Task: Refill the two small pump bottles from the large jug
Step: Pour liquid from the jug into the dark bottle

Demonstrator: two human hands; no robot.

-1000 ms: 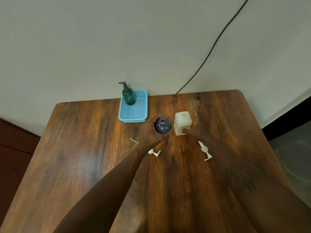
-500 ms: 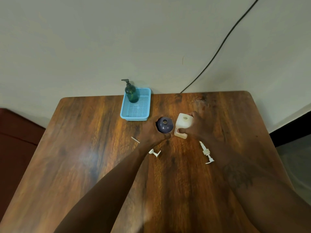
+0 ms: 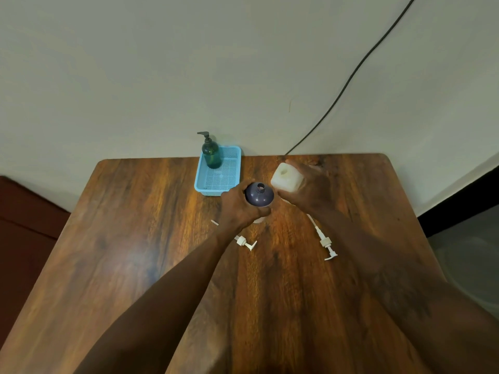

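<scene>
A dark purple bottle (image 3: pixel 258 195) with an open neck stands on the wooden table (image 3: pixel 135 252), and my left hand (image 3: pixel 237 209) grips its side. Right of it my right hand (image 3: pixel 307 191) grips a cream-white square bottle (image 3: pixel 286 177), also open at the top, held above the table and tilted toward the purple one. Two white pump heads lie on the table: a short pump head (image 3: pixel 245 242) below my left wrist and a long pump head (image 3: pixel 325 242) beside my right forearm.
A blue mesh tray (image 3: pixel 220 179) sits at the table's back edge with a green pump bottle (image 3: pixel 211 153) standing in its far left corner. A black cable (image 3: pixel 348 82) runs down the wall behind the table. The table's right edge drops to dark floor.
My right hand has lifted the cream bottle off the table and up toward the back. My left hand stays on the purple bottle. The camera has tilted up slightly.
</scene>
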